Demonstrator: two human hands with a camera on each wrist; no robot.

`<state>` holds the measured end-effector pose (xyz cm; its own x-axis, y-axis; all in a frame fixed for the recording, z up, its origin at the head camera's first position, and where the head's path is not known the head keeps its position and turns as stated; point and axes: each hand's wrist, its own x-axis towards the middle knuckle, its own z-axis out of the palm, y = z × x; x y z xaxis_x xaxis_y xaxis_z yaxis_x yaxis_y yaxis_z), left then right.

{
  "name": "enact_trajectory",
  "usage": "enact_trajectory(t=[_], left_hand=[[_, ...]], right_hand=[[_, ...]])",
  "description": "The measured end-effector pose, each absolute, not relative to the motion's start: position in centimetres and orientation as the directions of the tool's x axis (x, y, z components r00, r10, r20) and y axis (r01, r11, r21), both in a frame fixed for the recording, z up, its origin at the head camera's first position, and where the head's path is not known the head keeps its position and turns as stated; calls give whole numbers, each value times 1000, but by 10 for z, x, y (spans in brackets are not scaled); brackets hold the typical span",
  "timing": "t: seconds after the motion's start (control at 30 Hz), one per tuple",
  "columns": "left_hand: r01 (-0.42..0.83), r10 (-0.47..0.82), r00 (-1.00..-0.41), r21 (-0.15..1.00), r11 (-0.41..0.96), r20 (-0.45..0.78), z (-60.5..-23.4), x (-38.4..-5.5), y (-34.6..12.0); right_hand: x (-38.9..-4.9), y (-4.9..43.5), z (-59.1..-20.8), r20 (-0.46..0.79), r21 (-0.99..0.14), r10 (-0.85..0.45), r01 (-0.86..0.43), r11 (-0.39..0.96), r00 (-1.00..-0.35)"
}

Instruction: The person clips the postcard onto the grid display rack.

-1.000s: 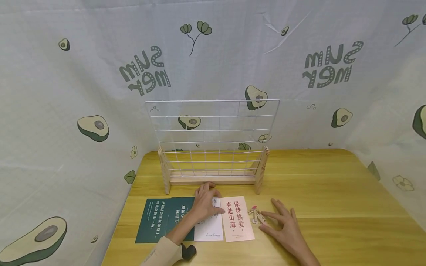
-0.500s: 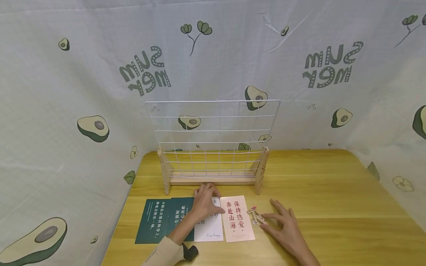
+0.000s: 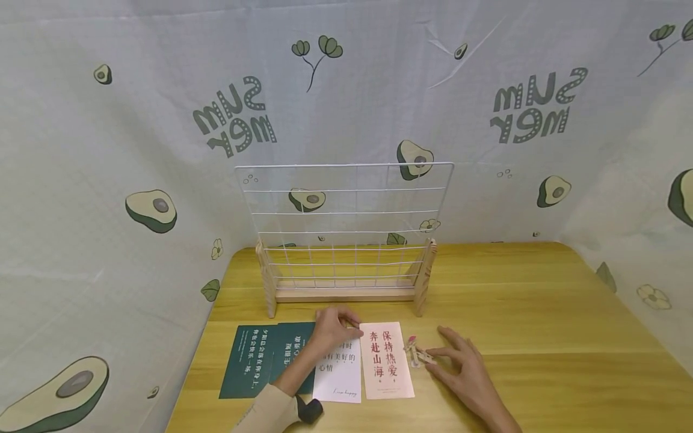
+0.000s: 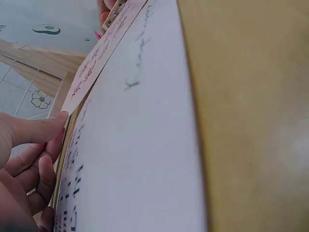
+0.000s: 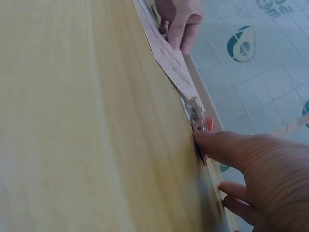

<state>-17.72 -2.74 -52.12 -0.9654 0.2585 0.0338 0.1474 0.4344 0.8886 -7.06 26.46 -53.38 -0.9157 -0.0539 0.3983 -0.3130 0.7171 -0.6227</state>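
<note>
My left hand is at the top edge of a white card with black print. Its thumb extends to the upper left corner of a pink card, while the other fingers bend along the cards' far edge in the left wrist view. Two dark green cards, a left one and a right one, lie left of the white card, partly under my forearm. My right hand pinches a small wooden clothespin between thumb and index finger. Other small clips lie beside it.
A white wire grid stands upright in a wooden base behind the cards. The wooden table extends to the right. Printed white cloth hangs behind and at both sides.
The white card has slid toward me, showing more of its print, and the pink card has shifted slightly the same way. My left thumb has moved up. The clothespin at my right hand has turned slightly.
</note>
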Motion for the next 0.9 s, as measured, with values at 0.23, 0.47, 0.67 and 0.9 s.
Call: enact_trajectory(t=[0.23, 0.47, 0.67, 0.9], left_hand=[[86, 287, -958, 952, 294, -3, -515, -180, -34], [75, 299, -954, 957, 279, -12, -511, -180, -37], [52, 277, -961, 970, 238, -17, -512, -178, -43], [39, 207, -978, 975, 217, -7, -502, -178, -54]], right_hand=[[-69, 263, -528, 334, -638, 10, -218, 738, -943], [-71, 263, -529, 387, -615, -23, -277, 739, -922], [-71, 261, -533, 446, -546, -55, -320, 774, -893], [-72, 262, -535, 494, -495, -86, -362, 790, -865]])
